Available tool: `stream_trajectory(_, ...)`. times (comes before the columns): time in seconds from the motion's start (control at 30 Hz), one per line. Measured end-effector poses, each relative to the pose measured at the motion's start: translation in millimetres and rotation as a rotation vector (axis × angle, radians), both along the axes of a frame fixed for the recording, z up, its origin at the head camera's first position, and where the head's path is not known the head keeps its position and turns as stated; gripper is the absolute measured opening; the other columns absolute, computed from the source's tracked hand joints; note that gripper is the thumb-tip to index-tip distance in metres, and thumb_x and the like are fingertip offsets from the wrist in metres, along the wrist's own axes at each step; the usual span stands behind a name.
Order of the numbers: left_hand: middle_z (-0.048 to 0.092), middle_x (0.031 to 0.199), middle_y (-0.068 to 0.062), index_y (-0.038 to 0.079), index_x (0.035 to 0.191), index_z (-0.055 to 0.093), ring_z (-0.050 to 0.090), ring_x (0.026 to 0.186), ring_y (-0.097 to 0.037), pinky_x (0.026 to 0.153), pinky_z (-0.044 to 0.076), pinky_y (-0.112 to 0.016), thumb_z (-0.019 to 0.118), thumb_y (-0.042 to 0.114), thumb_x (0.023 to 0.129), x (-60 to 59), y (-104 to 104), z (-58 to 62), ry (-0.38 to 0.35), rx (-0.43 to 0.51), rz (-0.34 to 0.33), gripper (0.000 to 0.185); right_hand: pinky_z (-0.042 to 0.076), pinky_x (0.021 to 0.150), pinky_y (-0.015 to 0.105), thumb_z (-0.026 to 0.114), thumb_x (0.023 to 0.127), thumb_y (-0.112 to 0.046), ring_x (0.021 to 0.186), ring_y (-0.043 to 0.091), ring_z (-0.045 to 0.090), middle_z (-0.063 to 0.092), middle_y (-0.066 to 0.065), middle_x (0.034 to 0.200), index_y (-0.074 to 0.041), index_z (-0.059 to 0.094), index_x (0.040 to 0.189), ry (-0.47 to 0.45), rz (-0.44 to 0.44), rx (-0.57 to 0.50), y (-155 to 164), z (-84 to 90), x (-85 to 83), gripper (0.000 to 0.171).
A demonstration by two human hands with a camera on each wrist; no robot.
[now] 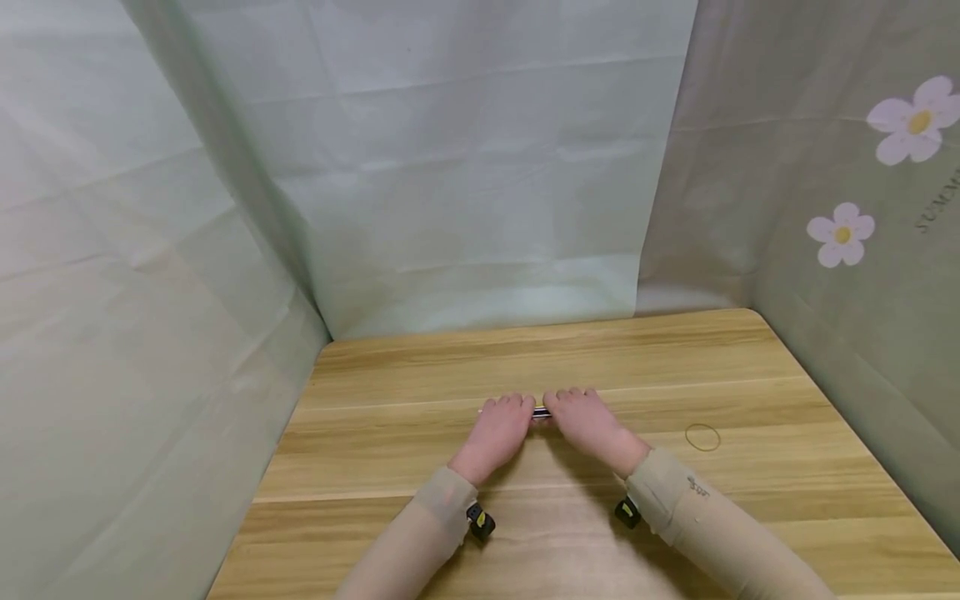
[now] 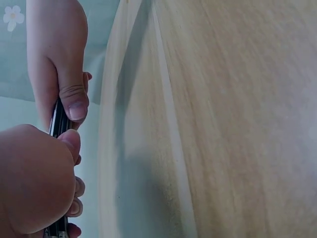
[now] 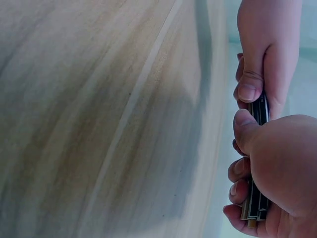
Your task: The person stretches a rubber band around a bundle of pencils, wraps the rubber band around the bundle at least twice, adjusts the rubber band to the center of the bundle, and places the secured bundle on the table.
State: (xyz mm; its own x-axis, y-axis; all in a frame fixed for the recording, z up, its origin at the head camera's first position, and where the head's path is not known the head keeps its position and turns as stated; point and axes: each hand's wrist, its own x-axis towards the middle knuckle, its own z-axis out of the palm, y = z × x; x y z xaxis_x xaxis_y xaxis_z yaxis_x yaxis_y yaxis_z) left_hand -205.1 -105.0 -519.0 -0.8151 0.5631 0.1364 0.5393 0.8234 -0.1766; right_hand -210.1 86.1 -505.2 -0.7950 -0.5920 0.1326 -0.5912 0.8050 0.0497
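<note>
Both hands grip one bundle of slim, dark, pencil-like sticks [image 1: 542, 412] held crosswise over the far half of the table. My left hand [image 1: 498, 429] curls round its left part, and my right hand [image 1: 588, 425] round its right part. Only a short stretch of the bundle [image 2: 60, 119] shows between the two thumbs. In the right wrist view, black and brownish stick ends [image 3: 254, 218] poke out beside the right palm, lying side by side. Most of the length is hidden inside the fingers. On the table to the right of the right hand lies a thin tan rubber band [image 1: 702, 437].
The wood-grain table [image 1: 540, 533] has pale lines running across it. Pale cloth hangs behind it [image 1: 480, 208] and on both sides, with printed white flowers [image 1: 842, 235] at the right. Small black cameras [image 1: 480, 521] sit under both sleeved wrists.
</note>
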Motion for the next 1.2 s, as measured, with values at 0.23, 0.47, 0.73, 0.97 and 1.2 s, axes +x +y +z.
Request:
stream_trajectory(0.23,0.067,0.098,-0.005,0.012,0.112,0.061,0.068,0.090,-0.022,0.073,0.055,-0.039,0.058,0.030,0.111,-0.7,-0.6,-1.8,0.038,0.008,0.001,0.019,0.054,0.072,0.048,0.066,0.107,-0.035,0.087,0.029,0.067,0.068,0.006,0.095,-0.012,0.059,0.104,-0.017,-0.001,-0.015,4.0,-1.2,-0.6,0.025)
stream_trajectory(0.47,0.066,0.096,-0.004,0.013,0.109,0.060,0.067,0.088,-0.022,0.072,0.052,-0.038,0.061,0.031,0.110,-1.7,-11.1,-1.6,0.019,0.043,0.011,0.019,0.054,0.090,0.062,0.066,0.105,-0.048,0.114,0.039,0.068,0.072,0.015,0.122,-0.007,0.063,0.136,-0.136,-0.054,-0.081,29.1,10.8,-0.9,0.052)
stream_trajectory(0.73,0.064,0.098,-0.004,0.013,0.107,0.059,0.065,0.090,-0.022,0.073,0.049,-0.039,0.059,0.030,0.112,-4.5,-22.7,-0.6,-0.010,0.079,0.036,0.018,0.040,0.112,0.067,0.061,0.105,-0.057,0.145,0.048,0.047,0.051,0.027,0.156,0.002,0.043,0.160,-0.189,-0.102,-0.136,57.7,16.0,-4.4,0.083)
stream_trajectory(0.97,0.063,0.098,-0.004,0.012,0.109,0.059,0.065,0.090,-0.022,0.072,0.048,-0.038,0.057,0.031,0.113,-5.8,-23.1,1.8,0.013,0.072,0.025,0.020,0.019,0.125,0.063,0.055,0.107,-0.060,0.160,0.046,0.015,0.020,0.027,0.172,0.008,0.025,0.164,-0.216,-0.122,-0.170,67.3,7.7,-2.2,0.094)
stream_trajectory(1.2,0.063,0.095,-0.004,0.011,0.108,0.058,0.065,0.087,-0.022,0.068,0.047,-0.036,0.058,0.032,0.112,-5.7,-23.2,2.7,0.061,0.055,0.005,0.022,0.017,0.126,0.061,0.055,0.108,-0.057,0.160,0.048,0.012,0.013,0.028,0.173,0.011,0.025,0.163,-0.215,-0.106,-0.200,68.1,0.4,3.5,0.093)
